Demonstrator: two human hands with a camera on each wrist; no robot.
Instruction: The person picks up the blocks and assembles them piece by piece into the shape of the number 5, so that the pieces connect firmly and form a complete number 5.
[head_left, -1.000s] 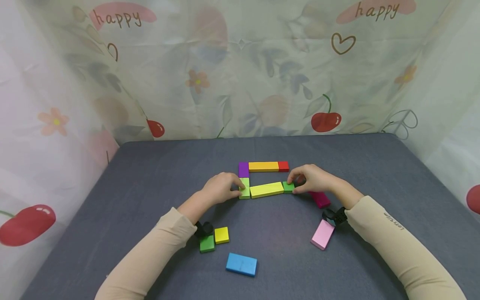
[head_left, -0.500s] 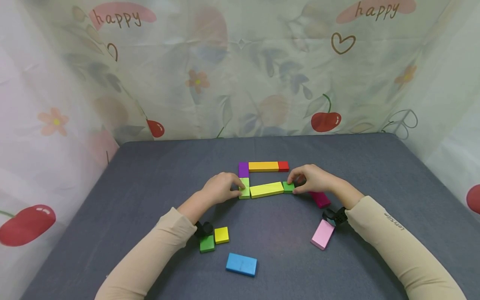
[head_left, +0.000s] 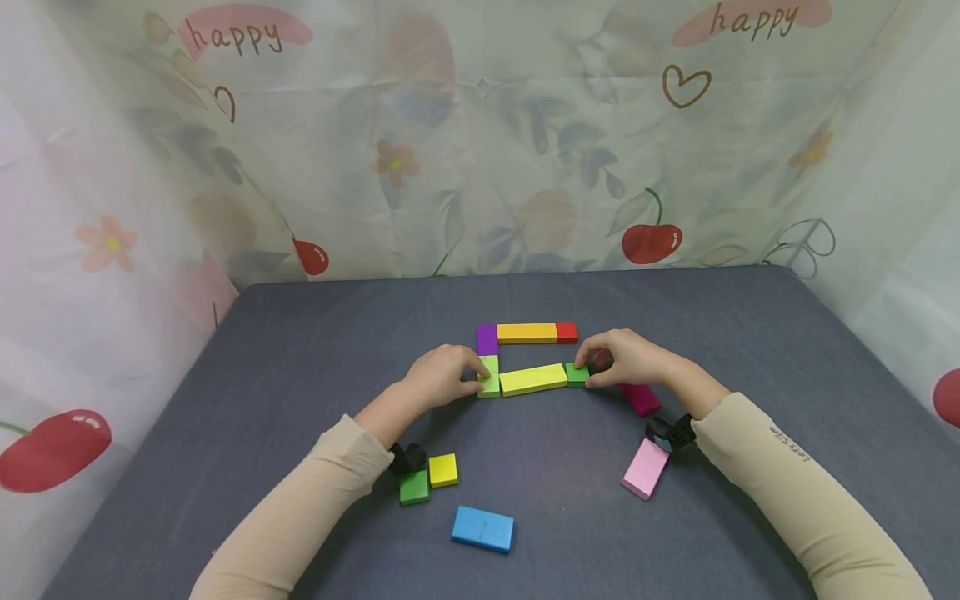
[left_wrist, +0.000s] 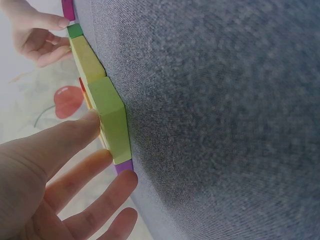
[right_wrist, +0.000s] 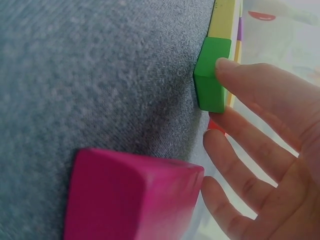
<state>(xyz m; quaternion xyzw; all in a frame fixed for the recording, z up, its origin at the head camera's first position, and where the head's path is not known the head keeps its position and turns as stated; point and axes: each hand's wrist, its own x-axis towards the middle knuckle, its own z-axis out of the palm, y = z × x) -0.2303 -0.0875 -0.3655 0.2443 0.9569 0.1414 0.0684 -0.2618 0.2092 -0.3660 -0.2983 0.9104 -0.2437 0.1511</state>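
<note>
My left hand [head_left: 442, 377] has thumb and index fingertips on a light green block [left_wrist: 112, 120]; the other fingers are spread off it. From the right, my right hand [head_left: 630, 357] pinches a small green block [right_wrist: 212, 75] between thumb and index finger. A long yellow block [head_left: 532, 380] lies between these two, slightly slanted, its right end against the green one. Behind the light green block lies a purple block [head_left: 487, 339], followed to the right by an orange block [head_left: 527, 333] and a red one [head_left: 567, 332]. All lie flat on the dark grey table.
Near my right wrist lie a magenta block [head_left: 640, 399] and a pink block [head_left: 645, 470]. Below my left wrist are a yellow square block [head_left: 443, 471] and another green block [head_left: 414, 489]. A blue block [head_left: 483, 529] lies in front. Patterned curtains [head_left: 480, 167] stand behind the table.
</note>
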